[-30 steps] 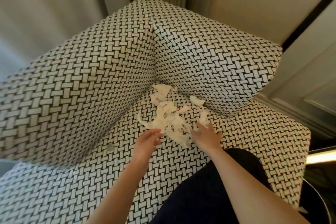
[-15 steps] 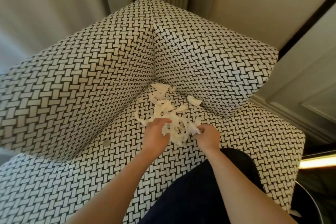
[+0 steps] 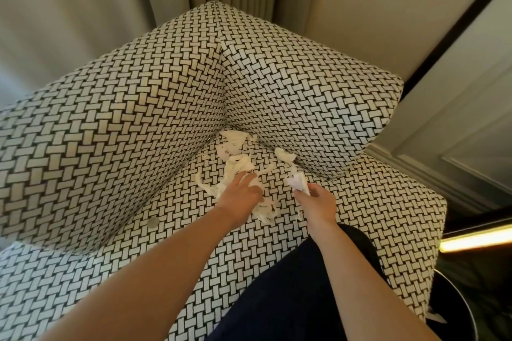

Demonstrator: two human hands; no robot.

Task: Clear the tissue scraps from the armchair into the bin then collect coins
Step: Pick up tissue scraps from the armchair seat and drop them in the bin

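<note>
Since the torn white tissue scraps [image 3: 234,147] look featherlight and soft, bunching seems best; left hand [image 3: 240,194] fingers curl into the pile, right hand [image 3: 318,202] fingers pinch a wad.

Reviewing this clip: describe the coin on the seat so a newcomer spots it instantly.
Take the basket-weave armchair and follow the crease where its seat meets the left side panel. Beside that crease, left of the left forearm, lies the coin: a small flat grey disc, unlike the crumpled white tissue scraps farther back.
</note>
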